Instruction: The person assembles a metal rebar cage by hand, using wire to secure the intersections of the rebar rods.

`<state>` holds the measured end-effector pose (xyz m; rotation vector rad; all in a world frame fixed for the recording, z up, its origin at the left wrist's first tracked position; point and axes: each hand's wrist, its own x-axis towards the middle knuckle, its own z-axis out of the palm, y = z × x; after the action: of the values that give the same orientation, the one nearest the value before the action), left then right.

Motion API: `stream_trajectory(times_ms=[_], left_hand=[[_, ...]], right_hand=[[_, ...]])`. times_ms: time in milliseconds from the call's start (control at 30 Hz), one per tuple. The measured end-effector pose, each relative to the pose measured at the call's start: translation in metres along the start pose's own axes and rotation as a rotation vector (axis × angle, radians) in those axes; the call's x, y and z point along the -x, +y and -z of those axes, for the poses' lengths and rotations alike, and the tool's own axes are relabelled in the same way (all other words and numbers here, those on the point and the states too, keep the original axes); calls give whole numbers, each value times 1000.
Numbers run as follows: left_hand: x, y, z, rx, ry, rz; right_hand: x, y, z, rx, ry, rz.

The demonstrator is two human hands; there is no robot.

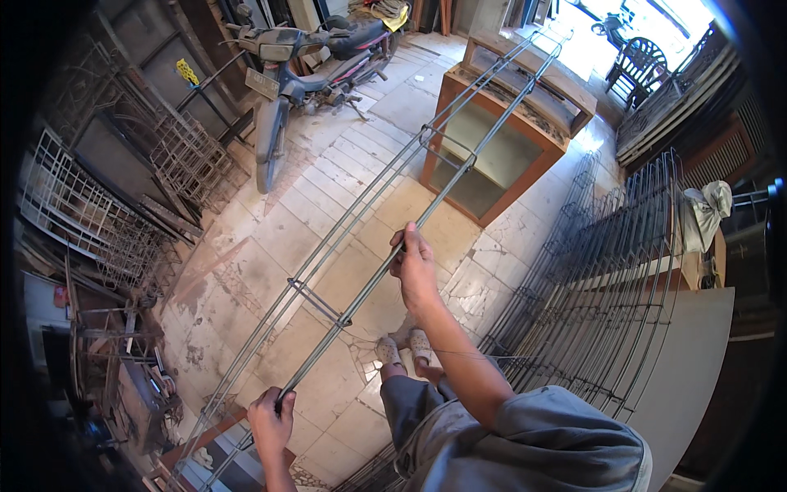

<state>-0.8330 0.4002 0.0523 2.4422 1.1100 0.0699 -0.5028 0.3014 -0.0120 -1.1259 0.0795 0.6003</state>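
A long, narrow steel rebar cage (375, 281) runs diagonally in front of me, from the lower left to the upper right. Its parallel bars are joined by small rectangular stirrups. My left hand (270, 420) is closed round the nearer bars close to the lower end. Farther along, my right hand (416, 266) grips the same side, thumb on top. The far end of the cage passes over a wooden-framed cabinet (518, 187), apparently resting on it. A thin wire (484, 356) crosses by my right forearm; where it begins is hidden.
Several similar cages (586, 303) stand in a stack at my right, beside a pale board (697, 369). A motorbike (307, 70) is parked at the far left. Metal grilles (78, 197) lean along the left side. A black chair (638, 67) stands by the bright doorway.
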Motion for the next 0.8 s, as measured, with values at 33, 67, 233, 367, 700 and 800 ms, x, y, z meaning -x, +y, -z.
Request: stream_trajectory(times_ms=[33,67,233,367,700,800], left_hand=[[1,4,4,6,-4,4],[6,8,7,-55,139,-74],[75,17,-18,277,517,105],[132,15,-157,1307,-340,580],[154,-43,-167,2005,-102,988],[183,-117,-167,2161,330,875]], right_hand=[[-2,3,7,-19,-9,-22],[1,3,13,-37,-21,-55],[35,35,91,415,70,66],[114,72,112,664,-136,-81],[310,127,31,1060,-1257,233],[357,148,2,971,-1320,429]])
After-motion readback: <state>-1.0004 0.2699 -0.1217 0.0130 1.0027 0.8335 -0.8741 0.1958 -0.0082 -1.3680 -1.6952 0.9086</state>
